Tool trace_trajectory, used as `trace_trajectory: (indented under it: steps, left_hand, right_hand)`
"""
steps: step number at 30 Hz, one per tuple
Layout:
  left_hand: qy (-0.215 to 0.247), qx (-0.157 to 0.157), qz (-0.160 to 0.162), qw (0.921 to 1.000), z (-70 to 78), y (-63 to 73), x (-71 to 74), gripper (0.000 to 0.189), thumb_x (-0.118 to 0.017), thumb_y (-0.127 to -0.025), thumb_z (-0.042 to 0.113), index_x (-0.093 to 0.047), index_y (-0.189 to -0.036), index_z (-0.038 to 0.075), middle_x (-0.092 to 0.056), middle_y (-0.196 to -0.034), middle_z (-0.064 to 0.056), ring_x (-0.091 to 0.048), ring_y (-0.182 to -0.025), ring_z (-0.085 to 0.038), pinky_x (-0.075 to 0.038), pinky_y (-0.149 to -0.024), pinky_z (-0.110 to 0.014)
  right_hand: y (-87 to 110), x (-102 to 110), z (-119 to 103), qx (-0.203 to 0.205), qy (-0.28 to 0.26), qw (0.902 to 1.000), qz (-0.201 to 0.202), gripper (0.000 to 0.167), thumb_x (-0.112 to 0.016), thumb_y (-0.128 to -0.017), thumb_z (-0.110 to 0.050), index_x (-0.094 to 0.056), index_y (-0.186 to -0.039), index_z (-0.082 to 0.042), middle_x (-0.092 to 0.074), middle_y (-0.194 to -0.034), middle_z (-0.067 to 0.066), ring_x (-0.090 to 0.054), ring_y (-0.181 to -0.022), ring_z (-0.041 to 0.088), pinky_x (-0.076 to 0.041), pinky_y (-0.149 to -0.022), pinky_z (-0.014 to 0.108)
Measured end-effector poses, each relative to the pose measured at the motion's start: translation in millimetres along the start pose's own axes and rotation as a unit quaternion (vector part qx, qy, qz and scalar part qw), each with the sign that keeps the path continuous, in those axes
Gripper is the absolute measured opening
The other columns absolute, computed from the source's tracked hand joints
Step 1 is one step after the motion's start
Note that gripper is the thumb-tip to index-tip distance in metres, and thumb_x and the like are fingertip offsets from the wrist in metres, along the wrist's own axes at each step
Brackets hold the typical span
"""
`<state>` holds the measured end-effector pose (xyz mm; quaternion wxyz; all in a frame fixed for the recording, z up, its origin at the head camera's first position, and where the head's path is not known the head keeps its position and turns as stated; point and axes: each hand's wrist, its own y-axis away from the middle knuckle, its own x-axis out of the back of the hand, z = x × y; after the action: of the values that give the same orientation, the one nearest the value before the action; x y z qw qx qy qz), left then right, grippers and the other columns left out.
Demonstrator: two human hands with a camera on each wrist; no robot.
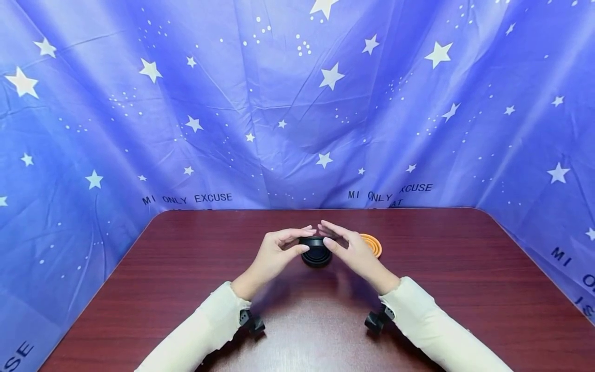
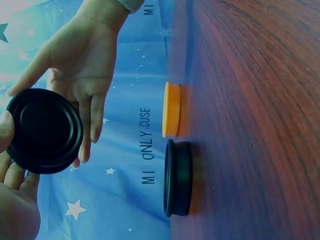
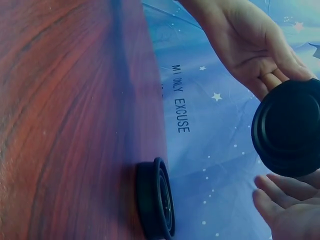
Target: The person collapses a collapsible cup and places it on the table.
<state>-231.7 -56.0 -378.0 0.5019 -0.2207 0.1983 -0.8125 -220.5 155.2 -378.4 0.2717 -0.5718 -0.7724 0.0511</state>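
Note:
My left hand [image 1: 275, 249] pinches a round black lid-like disc [image 2: 45, 130] with stepped rings at its edge, thumb on one face and fingers behind. The disc is held up over the table, tilted on edge in the wrist views. Across from it, my right hand [image 1: 355, 253] has its fingers extended, the thumb tip right at the disc's rim in the left wrist view. Below the hands, a black collapsed ringed cup [image 1: 317, 257] sits on the table. An orange ringed piece [image 1: 374, 245] of similar shape lies just beyond the right hand, partly hidden by it in the head view.
The dark red wooden table [image 1: 195, 268] ends at a blue star-printed curtain [image 1: 279, 103] behind and at both sides. A black wrist mount [image 1: 251, 322] is on the left forearm and another black mount [image 1: 378, 318] on the right, both low over the tabletop.

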Motion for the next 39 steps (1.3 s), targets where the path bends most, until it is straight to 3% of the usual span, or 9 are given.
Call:
trace_trajectory:
  steps: [5,14,19,24,27,32,35,39]
  left_hand:
    - [0.013,0.0,-0.005,0.9999,-1.4,2.6,0.7,0.027,-0.066,-0.085,-0.002,-0.065,-0.111,-0.006,-0.064,-0.116,-0.018,-0.054,-0.12,-0.026,-0.043,-0.099,-0.033]
    - [-0.002,0.002,-0.003,1.0,6.6,2.8,0.2,0.031,-0.065,-0.083,-0.008,-0.063,-0.114,-0.009,-0.062,-0.118,-0.022,-0.052,-0.12,-0.032,-0.043,-0.099,-0.031]
    - [-0.01,0.007,-0.005,0.9999,10.5,1.4,3.9,0.037,-0.065,-0.082,-0.011,-0.06,-0.118,-0.011,-0.059,-0.121,-0.024,-0.053,-0.12,-0.028,-0.043,-0.1,-0.033]
    - [-0.025,0.002,-0.004,0.9997,5.1,-2.0,12.6,0.049,-0.066,-0.081,-0.01,-0.054,-0.128,-0.005,-0.057,-0.127,-0.02,-0.053,-0.121,-0.024,-0.041,-0.101,-0.04]
    - [-0.014,0.009,-0.023,0.9996,4.5,-4.2,17.0,0.059,-0.068,-0.083,-0.004,-0.044,-0.137,-0.003,-0.05,-0.136,-0.018,-0.044,-0.129,-0.03,-0.035,-0.106,-0.043]
    - [0.026,0.049,-0.07,0.996,3.6,-6.1,19.4,0.079,-0.073,-0.083,0.015,-0.027,-0.146,-0.002,-0.037,-0.147,-0.016,-0.031,-0.137,-0.031,-0.03,-0.11,-0.043]
    - [0.041,0.068,-0.098,0.992,2.0,-5.9,18.4,0.087,-0.074,-0.082,0.021,-0.022,-0.147,-0.002,-0.034,-0.148,-0.019,-0.031,-0.137,-0.03,-0.031,-0.109,-0.035]
    - [0.065,0.081,-0.126,0.9865,0.3,-4.4,17.0,0.086,-0.075,-0.081,0.014,-0.022,-0.147,-0.003,-0.035,-0.146,-0.023,-0.038,-0.133,-0.024,-0.038,-0.103,-0.026]
  right_hand:
    - [1.5,-4.6,-1.4,-0.021,-0.002,0.9998,-0.005,0.048,-0.056,-0.095,-0.018,-0.045,-0.137,0.002,-0.056,-0.129,0.017,-0.052,-0.121,0.028,-0.043,-0.095,0.022]
    - [2.0,-7.3,-6.3,-0.028,-0.081,0.996,0.024,0.052,-0.063,-0.09,-0.01,-0.045,-0.136,0.004,-0.056,-0.129,0.021,-0.052,-0.12,0.032,-0.044,-0.093,0.018]
    - [2.8,-8.2,-7.3,-0.006,-0.108,0.9933,0.041,0.057,-0.066,-0.086,-0.004,-0.043,-0.138,0.004,-0.053,-0.132,0.021,-0.052,-0.12,0.033,-0.044,-0.094,0.019]
    - [2.2,-9.2,-7.4,0.033,-0.102,0.992,0.067,0.063,-0.069,-0.08,0.005,-0.043,-0.137,0.006,-0.052,-0.132,0.023,-0.048,-0.122,0.036,-0.044,-0.093,0.019]
    - [1.9,-10.7,-6.3,0.052,-0.092,0.9916,0.074,0.068,-0.071,-0.076,0.009,-0.042,-0.138,0.006,-0.052,-0.132,0.023,-0.05,-0.122,0.03,-0.045,-0.093,0.019]
    - [3.3,-14.1,-5.9,0.097,-0.074,0.9905,0.064,0.074,-0.073,-0.074,0.011,-0.04,-0.14,0.003,-0.051,-0.133,0.023,-0.053,-0.118,0.013,-0.046,-0.092,0.019]
    - [4.7,-15.7,-5.6,0.135,-0.073,0.9867,0.055,0.079,-0.073,-0.071,0.014,-0.039,-0.141,0.002,-0.049,-0.133,0.028,-0.052,-0.12,0.012,-0.045,-0.093,0.019]
    - [5.2,-17.2,-3.8,0.168,-0.103,0.9797,0.035,0.084,-0.073,-0.068,0.018,-0.037,-0.142,0.003,-0.045,-0.133,0.034,-0.049,-0.124,0.016,-0.044,-0.095,0.021]
